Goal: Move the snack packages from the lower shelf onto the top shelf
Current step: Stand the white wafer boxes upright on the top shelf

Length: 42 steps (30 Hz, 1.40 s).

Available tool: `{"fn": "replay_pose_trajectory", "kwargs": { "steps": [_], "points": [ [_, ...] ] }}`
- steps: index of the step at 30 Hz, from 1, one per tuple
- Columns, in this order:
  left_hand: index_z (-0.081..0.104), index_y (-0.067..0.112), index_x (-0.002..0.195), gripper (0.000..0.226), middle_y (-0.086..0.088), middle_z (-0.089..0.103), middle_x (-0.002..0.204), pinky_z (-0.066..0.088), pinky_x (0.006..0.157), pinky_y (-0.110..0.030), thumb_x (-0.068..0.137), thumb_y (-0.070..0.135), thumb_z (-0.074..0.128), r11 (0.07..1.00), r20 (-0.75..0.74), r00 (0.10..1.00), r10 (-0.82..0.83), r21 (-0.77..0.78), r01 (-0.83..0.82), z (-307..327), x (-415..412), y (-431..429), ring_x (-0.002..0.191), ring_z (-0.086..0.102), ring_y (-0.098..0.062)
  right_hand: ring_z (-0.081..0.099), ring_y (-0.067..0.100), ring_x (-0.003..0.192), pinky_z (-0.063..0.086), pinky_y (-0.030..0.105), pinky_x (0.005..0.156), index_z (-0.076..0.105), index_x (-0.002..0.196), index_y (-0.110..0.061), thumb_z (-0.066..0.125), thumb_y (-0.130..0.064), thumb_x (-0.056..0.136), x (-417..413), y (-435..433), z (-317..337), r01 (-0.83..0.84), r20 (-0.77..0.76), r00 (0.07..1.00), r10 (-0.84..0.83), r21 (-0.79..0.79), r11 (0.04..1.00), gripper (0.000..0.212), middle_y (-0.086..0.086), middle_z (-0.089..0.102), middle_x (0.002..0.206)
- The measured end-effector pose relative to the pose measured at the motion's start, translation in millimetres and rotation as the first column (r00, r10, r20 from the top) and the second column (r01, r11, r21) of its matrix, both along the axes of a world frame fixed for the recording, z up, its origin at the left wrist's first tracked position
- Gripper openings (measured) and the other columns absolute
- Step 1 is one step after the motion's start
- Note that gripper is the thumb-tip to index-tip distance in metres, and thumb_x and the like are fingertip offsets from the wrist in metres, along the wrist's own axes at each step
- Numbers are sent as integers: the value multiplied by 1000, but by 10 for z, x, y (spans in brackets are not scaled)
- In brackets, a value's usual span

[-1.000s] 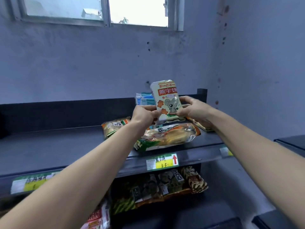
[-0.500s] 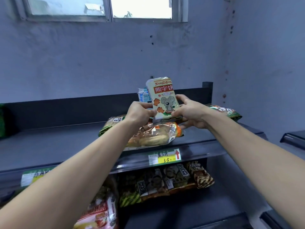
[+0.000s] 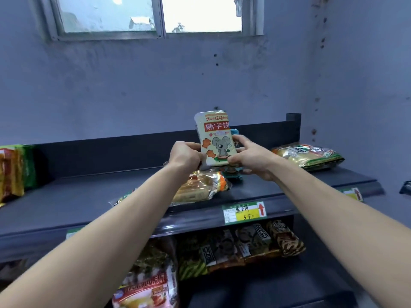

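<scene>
Sliding across in front of the blue pack (image 3: pixel 234 132), the biscuit packet (image 3: pixel 216 138) is standing upright over the top shelf (image 3: pixel 89 196); my left hand (image 3: pixel 185 155) and right hand (image 3: pixel 250 157) are pinching its lower edges, so placement is probably nearing.

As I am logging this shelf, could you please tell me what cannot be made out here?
Head view only.
1. Teal packet: mostly hidden behind the koala biscuit pack and right hand.
2. Bread package: left end covered by the left forearm.
3. Price tag: handwriting too blurred.
4. Bags at far left: cut off by the frame edge.
5. Lower-shelf snack packages: dim, labels unreadable.
</scene>
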<state>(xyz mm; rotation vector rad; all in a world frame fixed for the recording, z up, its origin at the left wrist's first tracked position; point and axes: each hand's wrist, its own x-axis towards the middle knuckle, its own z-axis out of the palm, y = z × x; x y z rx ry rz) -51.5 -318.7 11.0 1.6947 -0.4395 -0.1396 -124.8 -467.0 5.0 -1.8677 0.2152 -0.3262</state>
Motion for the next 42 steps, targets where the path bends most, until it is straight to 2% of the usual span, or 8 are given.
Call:
{"fn": "replay_pose_trajectory", "kwargs": {
  "steps": [3,5,8,13,17,24,33,42],
  "points": [
    [63,2,104,27,-16,68,105,60,74,-39,83,-13,55,999,34,999,-35,23,34,32,-60,-216,91,69,-30,62,22,102,49,38,82,34,138,-29,54,7,86,-97,-170,10,82,47,996,-81,-17,997,66,7,62,114],
    [61,8,87,25,-13,68,99,59,67,-35,81,-15,55,994,74,995,-70,87,64,38,-107,-332,90,68,-29,64,24,99,51,39,80,36,134,-24,55,11,83,-160,-275,3,129,66,990,-127,-34,991,65,10,63,110],
    [55,11,74,26,-10,66,95,59,71,-35,84,-12,54,973,118,988,-103,216,75,-15,-119,-415,90,67,-26,63,26,98,55,34,68,41,127,-18,54,19,77,-194,-354,-58,154,52,987,-150,-84,985,64,15,61,110],
    [60,8,81,13,-8,67,96,56,72,-29,85,-4,59,925,200,978,-59,379,-21,-108,7,-379,82,64,-18,63,28,101,56,43,83,47,110,-16,58,21,72,-24,-323,-268,168,12,986,-168,-155,974,54,16,63,108],
    [63,10,90,10,-6,67,101,55,85,-34,86,1,60,894,234,970,-60,445,-52,-134,52,-335,91,64,-20,63,27,102,56,45,84,48,104,-15,57,21,71,119,-288,-345,211,45,977,-206,-194,958,49,12,64,106],
    [64,11,90,13,-6,68,105,55,84,-34,82,1,66,865,241,968,-76,498,-57,-137,56,-330,90,63,-18,60,20,100,53,29,78,48,104,-15,65,12,74,125,-280,-402,264,80,965,-251,-319,910,44,3,62,104],
    [67,8,90,9,-8,68,104,56,84,-36,81,6,69,879,286,957,-45,466,-98,-169,5,-309,94,64,-21,59,21,100,51,32,83,49,112,-10,69,-1,79,61,-298,-425,321,61,944,-324,-388,864,39,7,61,109],
    [66,9,88,4,-7,67,102,54,77,-32,85,11,67,917,356,934,-13,377,-131,-141,-60,-205,91,63,-18,58,19,95,49,30,84,51,121,-7,67,-5,84,-73,-239,-360,381,114,924,-366,-386,840,40,3,59,97]
  ]
}}
